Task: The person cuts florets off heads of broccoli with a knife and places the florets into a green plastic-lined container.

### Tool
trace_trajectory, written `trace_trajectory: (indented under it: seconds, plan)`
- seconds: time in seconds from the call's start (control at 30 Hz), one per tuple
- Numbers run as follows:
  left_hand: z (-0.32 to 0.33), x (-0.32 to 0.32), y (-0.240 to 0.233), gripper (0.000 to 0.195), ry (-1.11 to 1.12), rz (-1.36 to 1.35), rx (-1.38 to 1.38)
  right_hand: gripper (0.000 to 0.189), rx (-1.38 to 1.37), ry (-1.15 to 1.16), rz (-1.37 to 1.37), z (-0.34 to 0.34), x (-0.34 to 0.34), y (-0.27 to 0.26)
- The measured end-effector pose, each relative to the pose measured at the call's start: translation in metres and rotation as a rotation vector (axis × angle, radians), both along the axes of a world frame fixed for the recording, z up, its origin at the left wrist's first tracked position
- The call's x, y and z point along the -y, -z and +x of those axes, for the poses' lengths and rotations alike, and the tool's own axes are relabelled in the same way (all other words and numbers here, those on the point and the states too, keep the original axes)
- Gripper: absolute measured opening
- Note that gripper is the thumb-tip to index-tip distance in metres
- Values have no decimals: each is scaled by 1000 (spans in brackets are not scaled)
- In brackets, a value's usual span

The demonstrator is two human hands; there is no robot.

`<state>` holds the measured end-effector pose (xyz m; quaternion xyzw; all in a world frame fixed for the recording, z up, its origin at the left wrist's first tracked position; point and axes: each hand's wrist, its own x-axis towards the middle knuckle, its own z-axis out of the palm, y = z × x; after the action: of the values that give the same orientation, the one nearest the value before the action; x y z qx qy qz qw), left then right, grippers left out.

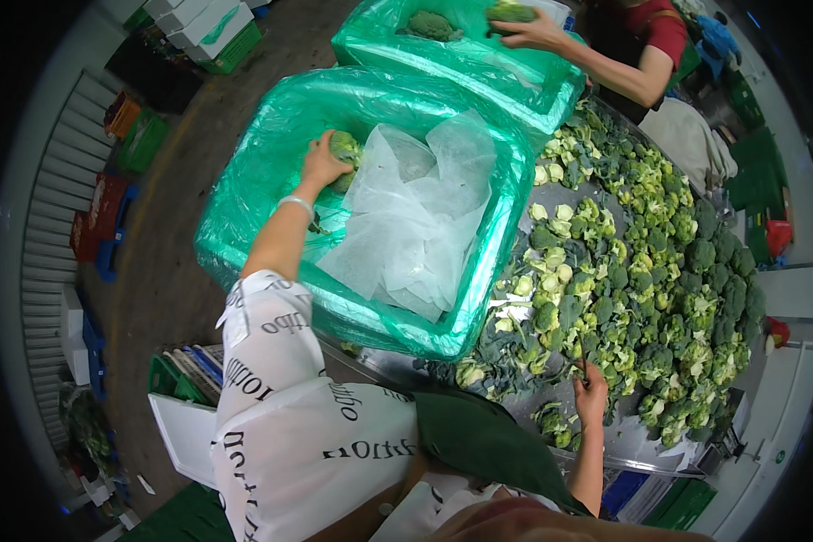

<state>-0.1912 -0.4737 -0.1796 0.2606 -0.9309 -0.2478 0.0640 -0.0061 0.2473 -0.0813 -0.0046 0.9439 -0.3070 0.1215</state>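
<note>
My left hand (323, 164) is closed around a broccoli head (345, 148) inside a crate lined with green plastic film (271, 129). Another broccoli head (343, 181) lies just below it, partly hidden. White translucent sheets (413, 217) cover much of the crate's right part. Over the metal worktable on the right, my right hand (591, 391) grips a small knife (585, 366), of which only a thin dark part shows. Around that hand lie many broccoli heads (657, 362), loose leaves and pale cut stems (554, 256).
A second lined crate (461, 68) adjoins the first at the top, where a co-worker's hand (532, 30) holds a broccoli head above another one (430, 26). White boxes (200, 24) stand at upper left. A green crate with stacked flat items (176, 379) is beside me at lower left.
</note>
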Motion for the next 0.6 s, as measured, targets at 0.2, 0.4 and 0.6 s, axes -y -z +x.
trace_trajectory:
  seconds: [0.2, 0.4, 0.6]
  plan:
    - [93, -43, -142, 70, -209, 1218, -356, 32, -24, -66, -58, -3, 41, -6]
    - [169, -124, -205, 52, -13, 1612, -500, 40, -466, -352, -83, -29, 99, -37]
    - [204, -256, -230, 43, -101, 1758, 50, 44, -773, -619, -83, -42, 137, -104]
